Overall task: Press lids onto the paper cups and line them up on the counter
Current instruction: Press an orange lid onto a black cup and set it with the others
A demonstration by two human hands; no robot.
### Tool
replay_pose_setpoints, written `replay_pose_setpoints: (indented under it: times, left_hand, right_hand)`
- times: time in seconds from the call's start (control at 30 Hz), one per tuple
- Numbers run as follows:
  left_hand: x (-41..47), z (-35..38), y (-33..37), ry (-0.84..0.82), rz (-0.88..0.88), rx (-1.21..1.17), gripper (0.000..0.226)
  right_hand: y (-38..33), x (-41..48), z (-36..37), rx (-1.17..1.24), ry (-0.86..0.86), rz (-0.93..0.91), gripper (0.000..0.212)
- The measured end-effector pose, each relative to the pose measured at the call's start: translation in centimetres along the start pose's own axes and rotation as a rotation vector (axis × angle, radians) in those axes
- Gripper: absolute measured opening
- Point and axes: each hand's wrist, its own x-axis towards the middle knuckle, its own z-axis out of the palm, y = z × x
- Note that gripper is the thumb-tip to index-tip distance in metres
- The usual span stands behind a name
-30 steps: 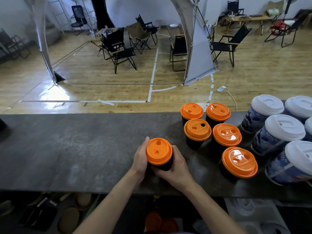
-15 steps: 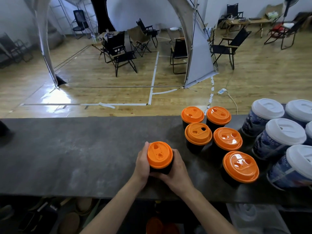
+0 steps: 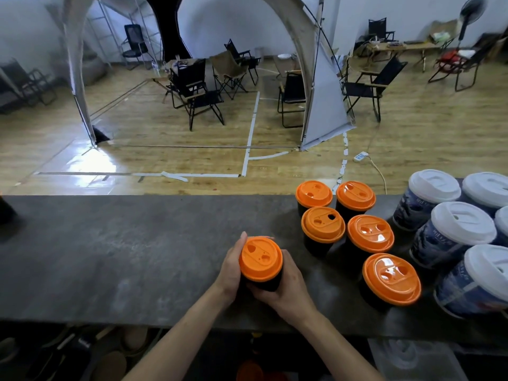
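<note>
A black paper cup [image 3: 265,281] with an orange lid [image 3: 260,258] stands on the dark counter [image 3: 123,257], near its front edge. My left hand [image 3: 231,266] wraps the cup's left side and my right hand [image 3: 286,291] cups its right side and base. The lid sits on the rim. To the right, several more black cups with orange lids [image 3: 323,225] stand in a cluster, the nearest [image 3: 391,277] by the front edge.
Several blue patterned cups with white lids [image 3: 461,226] crowd the counter's right end. A dark object [image 3: 5,210] sits at the far left edge. Beyond the counter lie a wooden floor, folding chairs and a white tent frame. Under the counter are stacked lids and bags.
Both hands keep their hold on the lidded cup, which stays in the same spot on the counter. The lid's holes have turned, so the cup has been rotated a little.
</note>
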Motion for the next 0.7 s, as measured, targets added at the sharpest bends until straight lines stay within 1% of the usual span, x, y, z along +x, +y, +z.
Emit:
replay_pose_setpoints:
  times: [0.07,0.17,0.2,0.23,0.33,0.4,0.47,0.57,0.6,0.7]
  left_hand:
    - [0.0,0.2,-0.4,-0.026,0.012,-0.022,0.064]
    - [-0.4,0.9,-0.6,0.099,0.069,-0.002,0.056]
    - [-0.4,1.0,-0.6,0.124,0.07,0.0,0.055]
    - [-0.3,0.8,-0.6,0.107,0.068,0.005,0.056]
    - [0.0,-0.1,0.0,-0.026,0.014,0.009,0.061]
    - [0.2,-0.3,-0.2,-0.094,-0.004,-0.009,0.063]
    - [0.0,0.0,-0.7,-0.063,0.009,-0.062,0.062]
    - [0.0,0.8,-1.0,0.067,0.057,-0.042,0.056]
    - [0.1,0.7,-1.1,0.072,0.062,-0.044,0.056]
    - [0.1,0.2,-0.4,-0.033,0.036,-0.065,0.058]
  right_hand:
    - [0.0,0.0,0.0,-0.001,-0.009,-0.006,0.08]
    - [0.0,-0.2,0.2,0.031,0.024,0.018,0.09]
    - [-0.1,-0.2,0.2,0.036,0.032,0.032,0.09]
    - [-0.1,-0.1,0.2,0.036,0.036,0.04,0.087]
    - [0.0,0.0,-0.1,0.029,0.017,0.028,0.077]
    - [0.0,0.1,-0.2,0.023,-0.003,0.009,0.074]
    - [-0.1,0.0,-0.1,0.027,-0.012,-0.01,0.076]
    - [-0.1,0.0,0.2,0.033,0.036,0.008,0.085]
    - [-0.1,0.0,0.2,0.031,0.055,0.02,0.085]
    - [-0.1,0.0,0.0,0.014,0.045,0.039,0.077]
